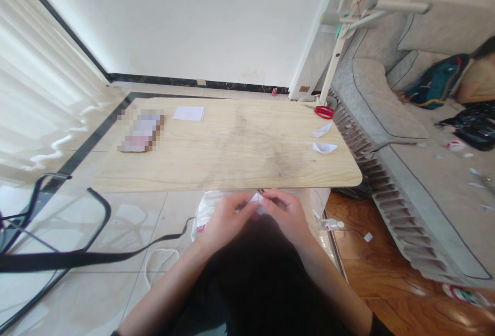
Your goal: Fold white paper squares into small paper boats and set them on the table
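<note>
My left hand (228,216) and my right hand (288,212) meet just below the near edge of the wooden table (232,165), over my dark lap. Both pinch a small folded piece of white paper (258,202) between their fingertips. Most of the paper is hidden by my fingers. Two small folded white paper shapes lie on the table at the right, one (324,147) nearer and one (322,130) farther. Red-handled scissors (324,112) rest at the far right corner. A stack of white paper (189,113) sits at the far left of the tabletop.
A blurred flat object (141,132) lies on the table's left. A grey sofa (390,114) stands to the right with a teal bag (439,82), a person (481,75) and paper scraps. A white plastic bag (207,209) and black straps (77,258) lie on the floor.
</note>
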The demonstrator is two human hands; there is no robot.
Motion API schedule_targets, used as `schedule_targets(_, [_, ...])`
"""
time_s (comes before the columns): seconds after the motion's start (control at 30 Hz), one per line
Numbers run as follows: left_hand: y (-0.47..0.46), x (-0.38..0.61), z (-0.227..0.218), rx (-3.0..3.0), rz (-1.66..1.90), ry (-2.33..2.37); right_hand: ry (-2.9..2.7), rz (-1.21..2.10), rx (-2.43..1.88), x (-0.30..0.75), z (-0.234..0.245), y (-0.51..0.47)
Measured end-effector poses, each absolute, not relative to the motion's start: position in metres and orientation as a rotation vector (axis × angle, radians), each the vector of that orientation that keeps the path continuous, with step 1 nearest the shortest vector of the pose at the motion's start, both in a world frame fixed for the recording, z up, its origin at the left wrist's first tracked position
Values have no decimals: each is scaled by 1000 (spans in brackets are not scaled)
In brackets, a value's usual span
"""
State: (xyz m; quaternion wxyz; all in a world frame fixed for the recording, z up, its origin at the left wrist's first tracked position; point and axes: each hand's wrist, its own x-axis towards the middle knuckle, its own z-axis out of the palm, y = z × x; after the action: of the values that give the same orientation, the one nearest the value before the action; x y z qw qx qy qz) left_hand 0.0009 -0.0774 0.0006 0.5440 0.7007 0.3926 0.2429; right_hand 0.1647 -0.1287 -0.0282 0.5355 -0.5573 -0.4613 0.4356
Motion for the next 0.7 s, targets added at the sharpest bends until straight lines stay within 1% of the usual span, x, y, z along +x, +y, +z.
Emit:
schedule_targets(0.23, [-77, 1, -7, 1472, 646, 975, -908, 1084, -1318, 160, -31, -128])
schedule_targets(0.5, [-80, 2, -3, 1606, 556, 968, -1055, 1058, -1332, 164, -26, -128])
schedule_targets(0.7, [-82, 5, -4, 1497, 599, 1010, -864, 1026, -1343, 159, -28, -128])
